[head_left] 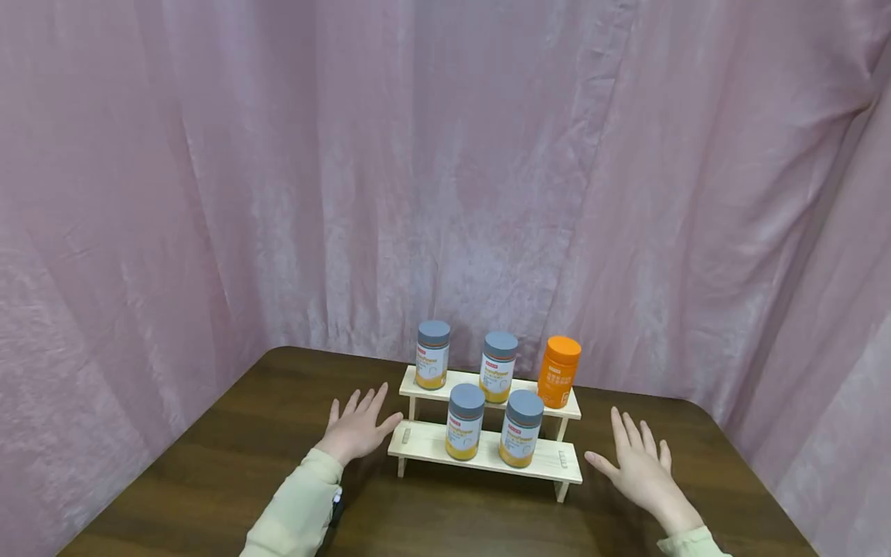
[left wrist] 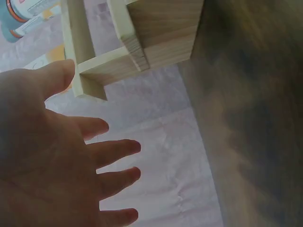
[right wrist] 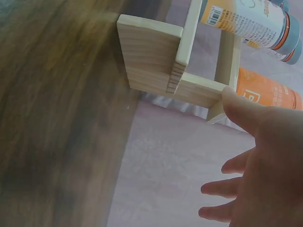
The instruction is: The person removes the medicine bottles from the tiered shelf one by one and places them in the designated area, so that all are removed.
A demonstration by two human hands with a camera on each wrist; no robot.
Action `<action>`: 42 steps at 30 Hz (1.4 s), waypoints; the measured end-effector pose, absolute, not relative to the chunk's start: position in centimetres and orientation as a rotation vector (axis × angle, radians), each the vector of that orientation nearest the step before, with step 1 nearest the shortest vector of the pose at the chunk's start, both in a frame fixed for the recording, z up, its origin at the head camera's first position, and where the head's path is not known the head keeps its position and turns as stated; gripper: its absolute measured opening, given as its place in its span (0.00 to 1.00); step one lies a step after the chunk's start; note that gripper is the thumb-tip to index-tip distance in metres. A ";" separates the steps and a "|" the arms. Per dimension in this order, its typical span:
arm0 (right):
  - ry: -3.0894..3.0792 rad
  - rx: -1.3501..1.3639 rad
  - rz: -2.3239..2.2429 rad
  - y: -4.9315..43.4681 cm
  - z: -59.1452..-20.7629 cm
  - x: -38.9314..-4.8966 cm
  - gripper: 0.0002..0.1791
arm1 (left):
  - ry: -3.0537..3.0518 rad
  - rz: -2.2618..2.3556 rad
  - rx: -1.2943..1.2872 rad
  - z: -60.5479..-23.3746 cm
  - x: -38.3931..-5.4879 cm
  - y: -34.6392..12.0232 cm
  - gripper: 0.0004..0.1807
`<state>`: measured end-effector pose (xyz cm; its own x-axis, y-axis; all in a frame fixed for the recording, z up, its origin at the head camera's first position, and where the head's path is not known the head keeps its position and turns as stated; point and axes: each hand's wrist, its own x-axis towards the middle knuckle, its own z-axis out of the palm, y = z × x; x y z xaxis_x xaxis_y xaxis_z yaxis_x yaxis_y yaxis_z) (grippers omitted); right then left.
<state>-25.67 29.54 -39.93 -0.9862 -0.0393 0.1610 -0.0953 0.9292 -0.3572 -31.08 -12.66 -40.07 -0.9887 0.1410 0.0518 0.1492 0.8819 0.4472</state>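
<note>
A two-tier wooden shelf [head_left: 425, 442] stands on the table between my hands. Its upper tier carries two grey-lidded jars, one at the left [head_left: 432, 356] and one in the middle [head_left: 497, 368], plus an orange jar [head_left: 558, 373] at the right end. Two more grey-lidded jars [head_left: 464, 422] [head_left: 520, 429] stand upright on the lower tier. My left hand [head_left: 355, 429], fingers spread and holding nothing, is just left of the shelf. To the right of the shelf, my right hand [head_left: 639, 468] is likewise spread and holds nothing. In the right wrist view the thumb overlaps the shelf's end.
The dark wooden table [head_left: 230, 464] has rounded far corners. Behind it and at both sides hang pink curtains [head_left: 487, 170]. A small dark item [head_left: 336, 510] shows by the left sleeve.
</note>
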 end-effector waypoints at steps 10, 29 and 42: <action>-2.902 0.118 0.599 29.5 -38.5 -26.2 0.53 | -3.131 -0.748 -0.218 -37.9 -32.0 -12.0 0.39; -2.690 0.113 0.837 27.3 -36.7 -28.0 0.42 | -3.084 -1.038 -0.274 -39.8 -33.4 -11.0 0.19; -2.325 0.056 1.151 24.2 -36.8 -29.8 0.32 | -3.048 -1.317 -0.207 -40.7 -33.3 -10.9 0.19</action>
